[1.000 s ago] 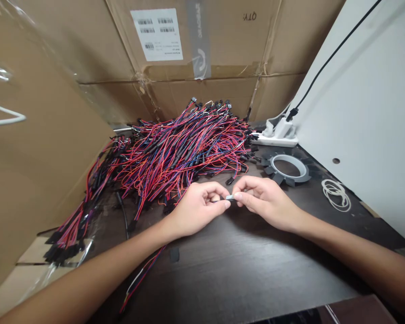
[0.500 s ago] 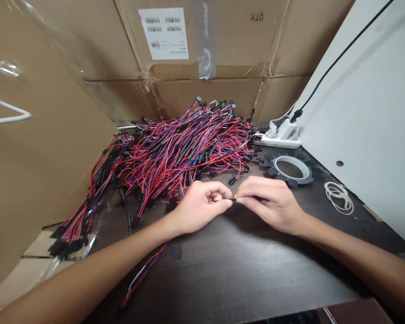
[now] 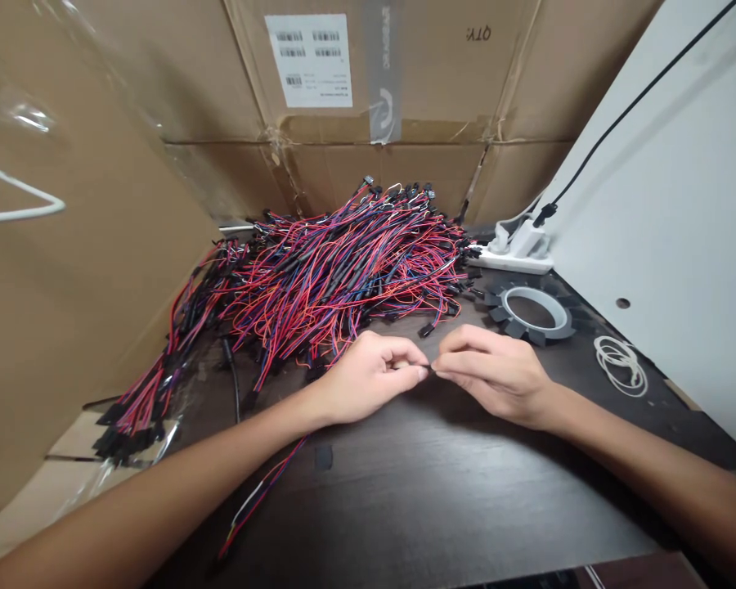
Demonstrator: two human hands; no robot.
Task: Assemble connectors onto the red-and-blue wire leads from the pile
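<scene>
My left hand (image 3: 368,380) and my right hand (image 3: 496,372) meet fingertip to fingertip over the dark table (image 3: 442,499), both pinched on a small dark piece (image 3: 430,368) that is mostly hidden by the fingers. A red, blue and white wire (image 3: 263,495) trails from under my left forearm toward the table's front. Right behind my hands lies a big heap of red, blue and black wires (image 3: 337,270) with black connectors.
Cardboard boxes (image 3: 368,98) wall in the back and left. A roll of grey tape with cut tabs (image 3: 531,311), a white power strip (image 3: 515,245), a coil of white bands (image 3: 619,364) and a white panel (image 3: 680,204) lie to the right. A bundle of wires (image 3: 135,417) sits at the left.
The grey-white piece seen between my fingertips a second ago is no longer visible; only a thin dark bit shows. Both hands stay pinched together. The view has shifted slightly.
</scene>
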